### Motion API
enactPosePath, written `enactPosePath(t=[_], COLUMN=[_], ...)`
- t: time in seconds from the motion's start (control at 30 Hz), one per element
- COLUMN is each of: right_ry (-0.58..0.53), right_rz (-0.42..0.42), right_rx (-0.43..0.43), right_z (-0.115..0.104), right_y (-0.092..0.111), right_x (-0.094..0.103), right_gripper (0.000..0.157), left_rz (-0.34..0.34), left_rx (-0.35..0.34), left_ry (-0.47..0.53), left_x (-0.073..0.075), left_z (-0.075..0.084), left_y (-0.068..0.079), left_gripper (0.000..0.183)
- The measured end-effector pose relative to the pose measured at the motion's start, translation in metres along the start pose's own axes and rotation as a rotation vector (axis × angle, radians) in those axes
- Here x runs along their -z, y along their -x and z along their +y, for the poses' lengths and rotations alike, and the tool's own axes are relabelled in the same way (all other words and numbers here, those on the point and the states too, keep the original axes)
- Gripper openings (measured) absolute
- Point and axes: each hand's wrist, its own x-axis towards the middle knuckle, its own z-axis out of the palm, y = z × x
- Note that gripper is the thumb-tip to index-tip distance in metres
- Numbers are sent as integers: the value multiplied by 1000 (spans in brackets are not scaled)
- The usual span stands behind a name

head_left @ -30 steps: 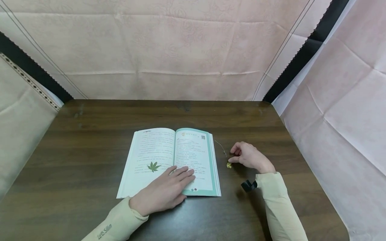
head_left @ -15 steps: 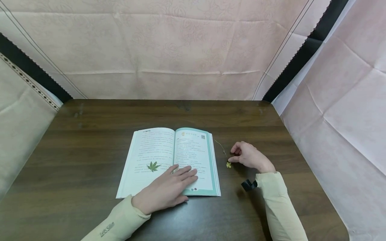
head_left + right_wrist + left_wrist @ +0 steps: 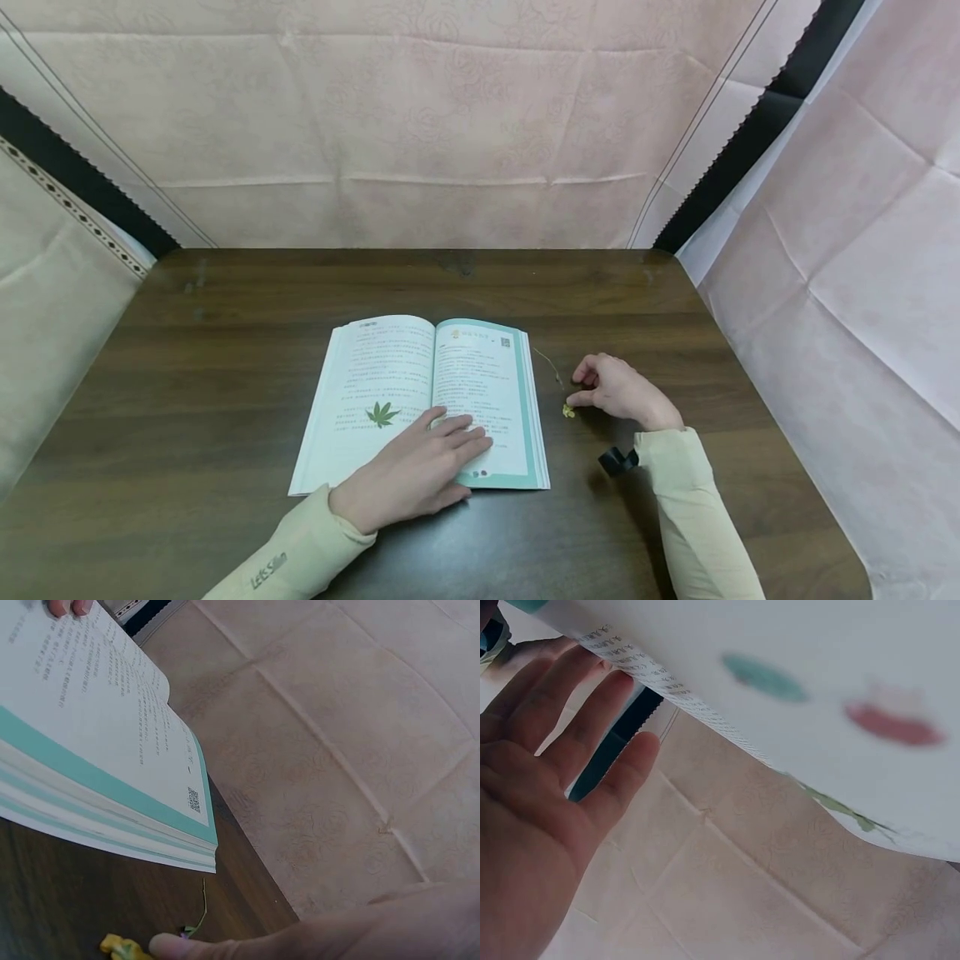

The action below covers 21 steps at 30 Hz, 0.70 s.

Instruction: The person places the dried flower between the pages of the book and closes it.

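In the head view, a visible gap between the slightly bent forefinger and outstretched thumb of the right hand point(image 3: 624, 393). Just beyond the thumb tip, a small yellow flower point(image 3: 568, 412), lying on the table; contact with the thumb likely, cannot tell how firm. In the right wrist view, partly hidden behind the thumb, a thin, curved green stem point(image 3: 202, 909), running from beside the flower toward the far right corner of the book.

On the left hand point(image 3: 411, 477), fingers spread and nearly straight, over the lower part of the right-hand page. Well apart from the flower, with the right edge of the book between.

Under the left hand, a thick open book with white pages and a teal border point(image 3: 489, 379). On the left-hand page, a green, many-pointed leaf point(image 3: 383, 414); cannot tell whether printed or real.

At both wrists, pale yellow-green sleeves point(image 3: 697, 492), with dark lettering on the left one. By the right cuff, a small black device point(image 3: 618, 462).

Beneath everything, a dark brown wood-grain table point(image 3: 210, 375). Behind, a creased pale pink cloth point(image 3: 450, 117).
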Motion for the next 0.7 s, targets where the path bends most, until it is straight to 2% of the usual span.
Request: enactPosePath(t=[0.23,0.7], right_ry=[-3,-8], right_rz=[4,4], right_rx=[6,4], right_z=[1,1], right_y=[-1,-1], right_x=[0,0], right_gripper=[31,33], left_rz=[-7,34], left_rx=[20,17], left_ry=[8,10], left_x=[2,6], left_z=[1,3], left_y=[-1,-1], left_gripper=[56,54])
